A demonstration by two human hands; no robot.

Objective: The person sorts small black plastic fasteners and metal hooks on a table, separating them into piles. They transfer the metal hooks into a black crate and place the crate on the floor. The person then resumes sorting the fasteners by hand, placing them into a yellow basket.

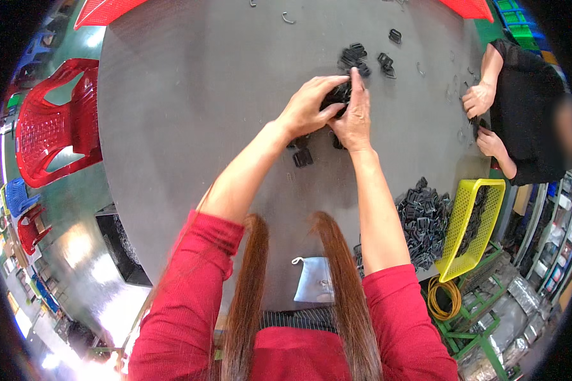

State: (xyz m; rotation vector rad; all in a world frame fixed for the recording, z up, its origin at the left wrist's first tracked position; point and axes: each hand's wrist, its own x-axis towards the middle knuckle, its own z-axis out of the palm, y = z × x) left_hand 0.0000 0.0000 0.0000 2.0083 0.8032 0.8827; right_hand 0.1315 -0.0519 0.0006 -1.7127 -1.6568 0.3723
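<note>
My left hand (307, 106) and my right hand (354, 119) meet over the middle of the table, cupped around a clump of small black plastic buckles (337, 96). The fingers hide most of that clump, so its single pieces are hard to make out. Just beyond my fingertips lies a small heap of similar black buckles (354, 56). Two more loose ones, a pair (386, 62) and a single buckle (394, 36), rest farther to the right. Nearer to me, below my wrists, other black pieces (303, 157) lie on the grey tabletop (190, 120).
At the right, a big pile of black buckles (422, 219) stands beside a yellow basket (454, 257). A co-worker (521, 114) handles a dark piece at the right edge. A light-blue pouch (313, 279) lies close to me. Red baskets (105, 11) flank the far side; a red chair (60, 124) stands left.
</note>
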